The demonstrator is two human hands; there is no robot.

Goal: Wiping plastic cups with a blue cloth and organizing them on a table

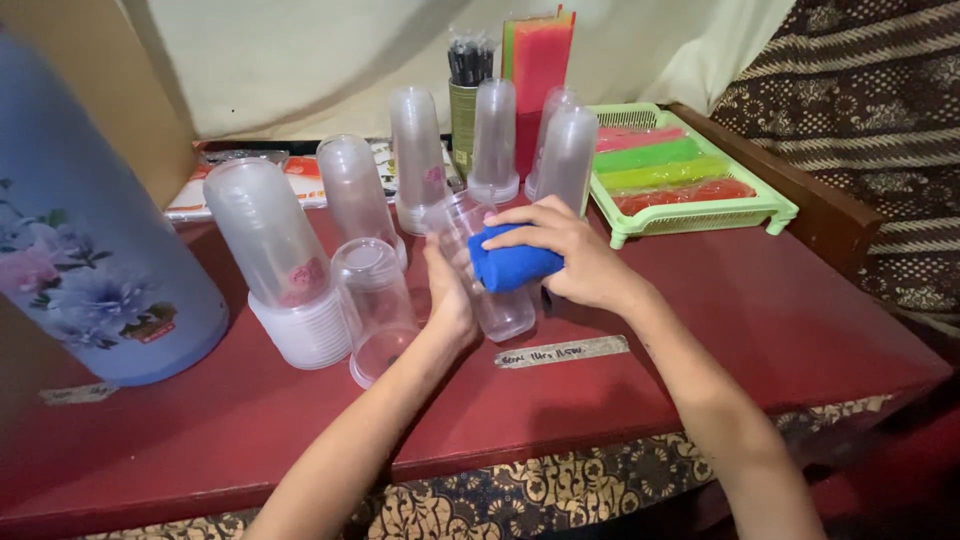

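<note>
Cup stacks (pixel 300 270) on table (pixel 800 330), flask (pixel 80 250) left, tray (pixel 690 215) right, held cup (pixel 490 290) in front.

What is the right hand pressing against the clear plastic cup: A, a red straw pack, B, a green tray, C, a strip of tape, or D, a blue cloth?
D: the right hand grips a rolled blue cloth against the clear plastic cup, which the left hand steadies over the red table.
</note>
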